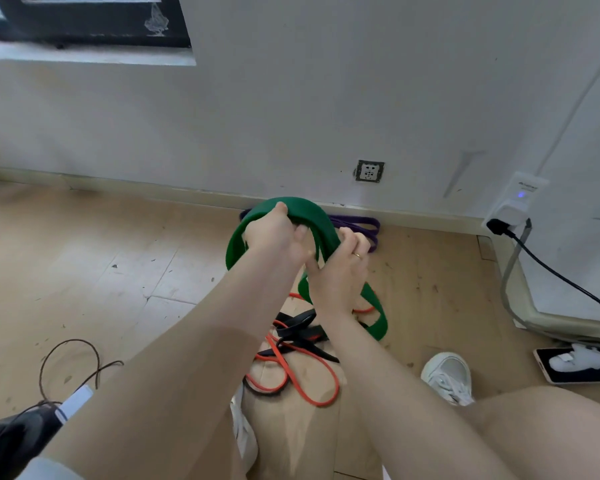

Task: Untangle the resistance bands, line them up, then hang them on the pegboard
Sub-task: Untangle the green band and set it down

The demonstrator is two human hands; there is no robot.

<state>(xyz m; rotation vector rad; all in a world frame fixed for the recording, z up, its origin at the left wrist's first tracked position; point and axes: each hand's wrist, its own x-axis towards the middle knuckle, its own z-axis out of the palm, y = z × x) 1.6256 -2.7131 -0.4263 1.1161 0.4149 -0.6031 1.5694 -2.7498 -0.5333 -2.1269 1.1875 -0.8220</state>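
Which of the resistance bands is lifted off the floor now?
The green band, gripped by both the left hand and right hand; the others lie on the floor.

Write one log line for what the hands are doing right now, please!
left hand: grips green band | right hand: grips green band | red band, black band: tangled on floor | purple band: by wall

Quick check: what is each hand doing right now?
Left hand: grips the green band at the top of its loop.
Right hand: grips the same green band, lower down.
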